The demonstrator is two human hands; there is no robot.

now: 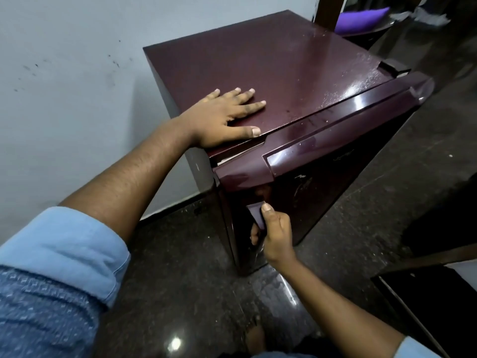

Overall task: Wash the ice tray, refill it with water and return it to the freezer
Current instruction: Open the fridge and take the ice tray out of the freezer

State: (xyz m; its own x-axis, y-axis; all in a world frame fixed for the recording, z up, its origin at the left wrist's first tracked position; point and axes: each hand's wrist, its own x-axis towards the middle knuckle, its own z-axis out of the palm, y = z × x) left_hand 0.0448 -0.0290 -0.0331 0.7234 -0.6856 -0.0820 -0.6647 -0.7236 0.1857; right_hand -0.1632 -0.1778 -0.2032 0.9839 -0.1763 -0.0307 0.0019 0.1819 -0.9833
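Left hand [222,117] atop fridge [296,60], right hand [277,233] gripping handle [255,214]

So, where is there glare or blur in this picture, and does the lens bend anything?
Head view: glare streaks on the glossy door trim and a bright spot on the dark floor; the blue sleeve is blurred; the wide lens tilts and stretches the fridge; the purple object far back is soft.

Pale grey wall [64,99], dark speckled floor [180,267]
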